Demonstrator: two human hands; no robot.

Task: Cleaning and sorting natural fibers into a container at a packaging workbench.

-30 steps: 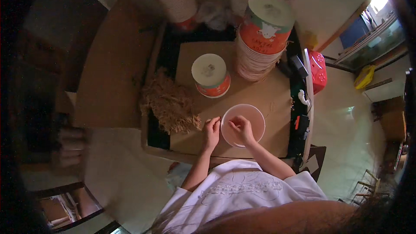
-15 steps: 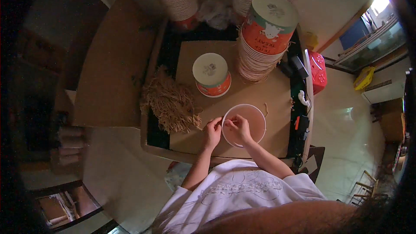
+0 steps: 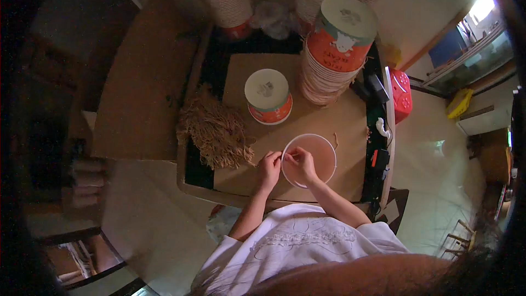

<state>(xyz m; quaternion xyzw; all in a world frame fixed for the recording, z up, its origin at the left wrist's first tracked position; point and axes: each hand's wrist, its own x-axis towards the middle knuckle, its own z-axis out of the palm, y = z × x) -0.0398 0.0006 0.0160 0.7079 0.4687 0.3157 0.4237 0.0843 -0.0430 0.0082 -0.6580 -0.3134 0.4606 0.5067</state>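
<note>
Both bare forearms rise from the lower centre of the frame and converge toward the middle. The left hand (image 3: 268,169) sits just left of centre, fingers curled, with thumb and forefinger pinched together at its upper right. The right hand (image 3: 301,165) lies just beside it, knuckles up, its fingertips bent leftward to meet those of the left hand.

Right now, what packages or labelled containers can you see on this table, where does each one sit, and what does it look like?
Small tub: centre of the cardboard sheet, round, white lid, orange-red wall with label.
Tall stack of tubs: far right, round, pale lid on top, orange-red printed band.
Open cup: near edge, round, white rim, pinkish inside; left hand and right hand are at its rim.
</note>
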